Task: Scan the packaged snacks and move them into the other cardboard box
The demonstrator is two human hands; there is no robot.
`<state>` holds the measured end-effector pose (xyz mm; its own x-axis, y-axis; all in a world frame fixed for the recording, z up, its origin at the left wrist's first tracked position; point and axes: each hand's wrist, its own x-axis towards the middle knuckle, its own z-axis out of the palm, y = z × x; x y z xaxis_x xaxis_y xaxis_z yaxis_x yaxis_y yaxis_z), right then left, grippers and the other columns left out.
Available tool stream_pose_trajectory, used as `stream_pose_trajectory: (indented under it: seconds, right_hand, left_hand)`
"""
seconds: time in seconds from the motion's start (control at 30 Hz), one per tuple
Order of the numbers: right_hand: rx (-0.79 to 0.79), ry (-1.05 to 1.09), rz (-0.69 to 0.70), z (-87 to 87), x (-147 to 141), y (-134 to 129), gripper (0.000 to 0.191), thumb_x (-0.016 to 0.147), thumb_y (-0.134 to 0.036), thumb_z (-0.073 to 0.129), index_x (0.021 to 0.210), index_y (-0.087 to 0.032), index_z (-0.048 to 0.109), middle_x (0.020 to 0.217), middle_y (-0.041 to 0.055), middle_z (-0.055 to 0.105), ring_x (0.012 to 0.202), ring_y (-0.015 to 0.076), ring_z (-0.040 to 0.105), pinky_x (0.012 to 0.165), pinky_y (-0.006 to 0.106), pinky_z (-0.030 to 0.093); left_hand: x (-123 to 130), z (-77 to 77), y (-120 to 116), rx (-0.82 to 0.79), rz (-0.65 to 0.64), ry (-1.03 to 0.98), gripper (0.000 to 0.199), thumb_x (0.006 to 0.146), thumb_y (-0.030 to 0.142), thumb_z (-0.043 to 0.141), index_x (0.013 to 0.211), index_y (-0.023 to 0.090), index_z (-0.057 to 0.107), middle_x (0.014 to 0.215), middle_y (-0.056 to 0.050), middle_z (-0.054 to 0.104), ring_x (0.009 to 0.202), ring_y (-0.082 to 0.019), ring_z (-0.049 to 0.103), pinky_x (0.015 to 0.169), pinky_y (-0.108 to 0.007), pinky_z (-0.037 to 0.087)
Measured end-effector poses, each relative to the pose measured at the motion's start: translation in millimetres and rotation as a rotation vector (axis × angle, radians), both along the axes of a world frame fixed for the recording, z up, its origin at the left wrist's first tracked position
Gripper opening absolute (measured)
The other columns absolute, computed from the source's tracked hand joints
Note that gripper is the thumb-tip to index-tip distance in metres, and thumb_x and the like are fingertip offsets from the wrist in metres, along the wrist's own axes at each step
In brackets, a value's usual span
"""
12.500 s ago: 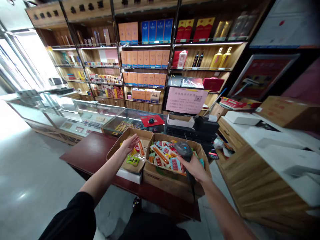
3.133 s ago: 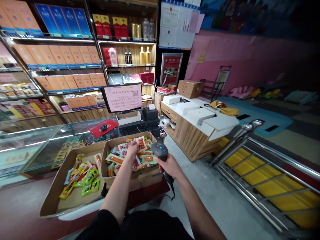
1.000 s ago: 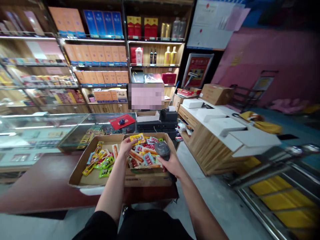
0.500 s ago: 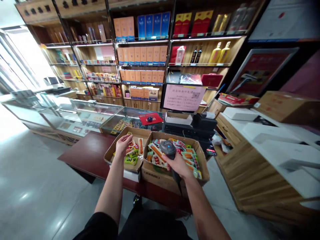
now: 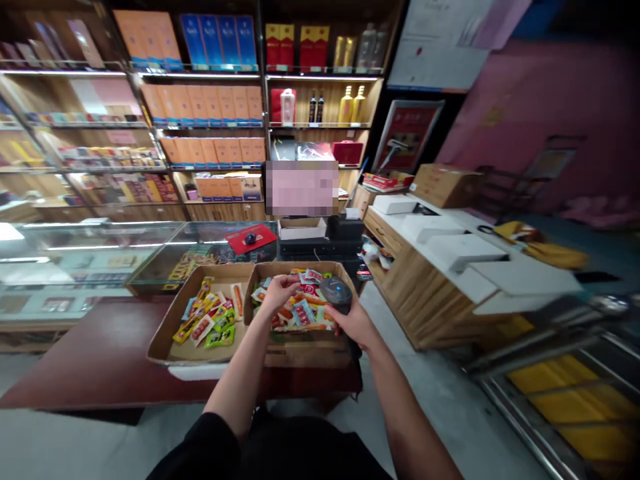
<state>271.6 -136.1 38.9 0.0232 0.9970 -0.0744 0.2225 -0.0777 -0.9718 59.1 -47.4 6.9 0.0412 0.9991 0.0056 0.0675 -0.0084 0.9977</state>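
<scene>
My right hand (image 5: 356, 323) is wrapped round the grip of a dark handheld barcode scanner (image 5: 336, 293), held over the right end of a cardboard box (image 5: 300, 337) full of wrapped sausage snacks (image 5: 303, 313). Over the left part of that same box is my left hand (image 5: 281, 292), its fingers curled and brought together just above the packets. Whatever may be between the fingertips is too small to make out. A second, shallower cardboard box (image 5: 165, 340) adjoins on the left, with several yellow, green and white snack packets (image 5: 213, 320) spread on its bottom.
Both boxes stand on a dark red table (image 5: 85, 353). Behind are a glass display counter (image 5: 100, 253), a red sheet (image 5: 250, 239) and a monitor (image 5: 303, 188). Shelves of boxed goods (image 5: 210, 103) line the wall. A wooden cabinet (image 5: 400, 293) is to the right.
My left hand has moved from above the left box to above the right box. The view has turned right, while the scanner stays in my right hand over the right box.
</scene>
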Motion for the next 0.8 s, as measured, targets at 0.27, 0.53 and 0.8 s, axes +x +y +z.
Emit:
stream_pose_trajectory:
  seconds: [0.27,0.53,0.8]
  right_hand:
    - [-0.042,0.031,-0.142,-1.5,48.6,-19.9,0.032,0.074,-0.047,0.073,0.083,-0.020,0.059,0.049,-0.0054,0.057,0.039,0.0126,0.053,0.039,0.024,0.046]
    - [-0.065,-0.022,-0.197,2.3,66.1,-25.0,0.031,0.075,-0.046,0.072,0.082,-0.019,0.057,0.047,-0.0060,0.057,0.038,0.0121,0.054,0.039,0.022,0.044]
    - [-0.036,-0.040,-0.160,-0.6,62.1,-16.6,0.032,0.078,-0.048,0.071,0.085,-0.019,0.058,0.052,-0.0047,0.060,0.040,0.0126,0.056,0.040,0.022,0.046]
  left_hand:
    - [81.6,-15.6,26.8,0.117,-0.247,0.602,0.036,0.077,0.005,0.062,0.110,0.015,0.074,0.102,-0.011,0.076,0.093,-0.021,0.070,0.086,-0.030,0.052]
    - [134.2,-33.4,29.5,0.422,-0.510,1.005,0.044,0.075,0.004,0.062,0.113,0.021,0.076,0.117,-0.014,0.068,0.116,-0.030,0.056,0.099,-0.040,0.043]
    - [121.9,-28.5,36.3,0.339,-0.246,0.668,0.009,0.067,0.024,0.081,0.072,0.019,0.075,0.087,-0.012,0.069,0.101,-0.031,0.059,0.092,-0.038,0.043]
